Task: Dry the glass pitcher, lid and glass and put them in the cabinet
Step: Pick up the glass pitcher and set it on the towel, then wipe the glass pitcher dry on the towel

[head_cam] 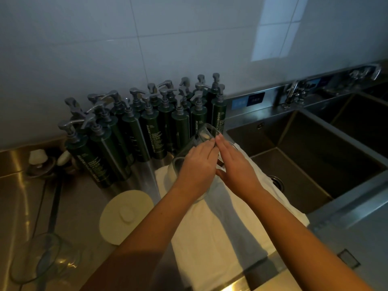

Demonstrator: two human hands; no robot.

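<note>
The clear glass pitcher [202,137] lies tilted on a white towel [212,232] spread over the steel counter by the sink. My left hand [198,164] grips its body from above. My right hand [235,162] holds it near the handle, fingers touching the rim. Both hands hide much of the pitcher. The round cream lid [126,215] lies flat on the counter to the left of the towel. A clear drinking glass [42,257] lies on its side at the front left.
Several dark green pump bottles [147,127] stand crowded against the tiled wall behind the pitcher. A deep steel sink [304,156] with a tap [292,93] is on the right. Small white objects [37,158] sit at the far left of the counter [25,196].
</note>
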